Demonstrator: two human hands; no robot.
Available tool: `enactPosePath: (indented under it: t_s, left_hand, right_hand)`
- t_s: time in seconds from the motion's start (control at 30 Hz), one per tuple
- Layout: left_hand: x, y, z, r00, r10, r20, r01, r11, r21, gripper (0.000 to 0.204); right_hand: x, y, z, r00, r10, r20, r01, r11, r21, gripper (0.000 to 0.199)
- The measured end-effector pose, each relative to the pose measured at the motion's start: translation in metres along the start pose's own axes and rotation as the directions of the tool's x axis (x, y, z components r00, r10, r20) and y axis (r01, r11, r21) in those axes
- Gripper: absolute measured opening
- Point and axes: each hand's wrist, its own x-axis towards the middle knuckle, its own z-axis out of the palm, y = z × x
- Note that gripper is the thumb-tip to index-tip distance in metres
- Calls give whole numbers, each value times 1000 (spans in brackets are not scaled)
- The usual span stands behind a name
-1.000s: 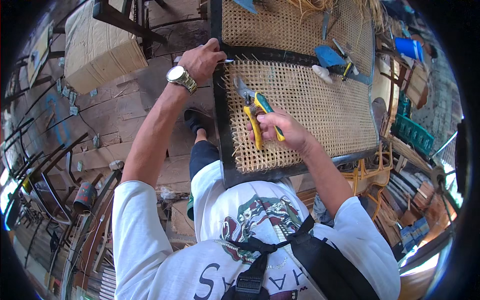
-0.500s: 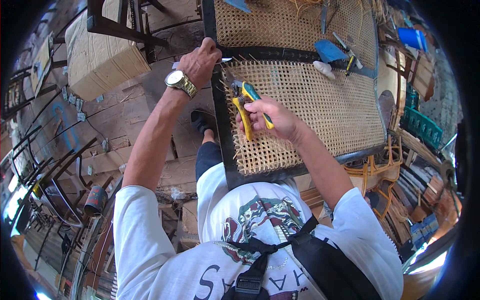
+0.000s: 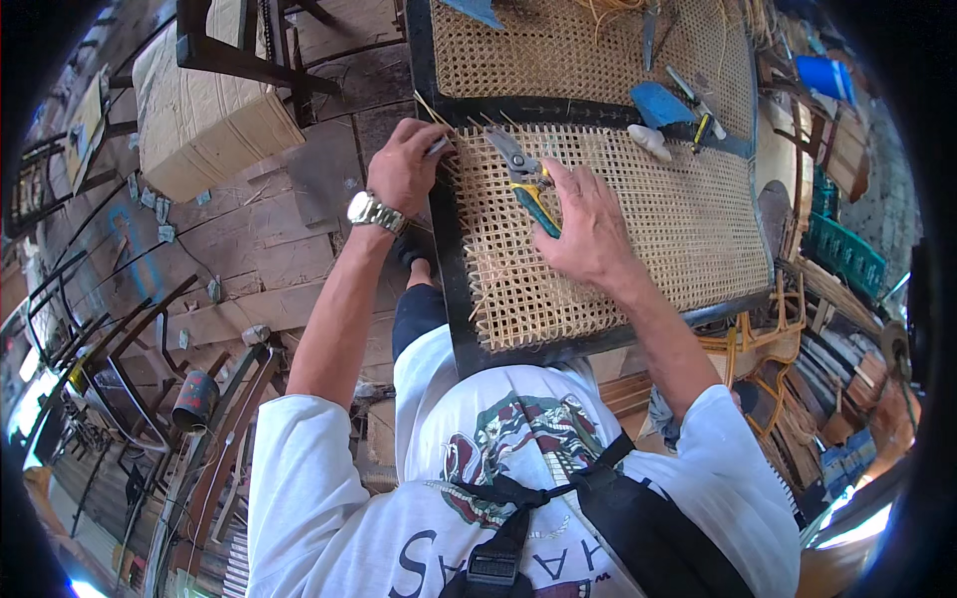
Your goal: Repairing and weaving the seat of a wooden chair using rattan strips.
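Observation:
A black-framed panel [image 3: 461, 304] filled with woven cane webbing [image 3: 598, 234] lies before me. My right hand [image 3: 590, 227] is closed round pruning shears [image 3: 530, 194] with yellow and green handles. Their metal blades point up and left, over the webbing near its upper left corner. At the frame's left edge, my left hand [image 3: 402, 169] is closed, with a watch [image 3: 375, 211] on its wrist. A small grey metal end [image 3: 437, 146] pokes out of its fingers; the rest of that tool is hidden. Loose cane ends [image 3: 498, 122] stick up along the webbing's top edge.
On the panel beyond lie a blue scrap [image 3: 660, 104], a white lump [image 3: 650, 142], a yellow-and-black tool [image 3: 701, 133] and loose cane strands [image 3: 608, 12]. A cardboard box [image 3: 214, 125] is at the left, among dark chair frames [image 3: 130, 384]. Right: a green crate [image 3: 845, 251].
My right hand has turned over the shears, which moved right and now point more upward. My left hand has come down slightly; the bright blade tip seen at its fingers no longer shows.

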Motion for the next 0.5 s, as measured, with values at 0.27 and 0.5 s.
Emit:
enactPosePath:
  t_s: [0.27,0.5]
  left_hand:
    - [10,-17,-20,828,-561,14,494,716,-493,57]
    - [51,-29,-9,819,-544,180,569,810,-142,85]
  right_hand:
    - [34,26,11,965,-256,55,259,964,-63,79]
    - [58,33,-3,947,-266,179,297,938,-179,79]
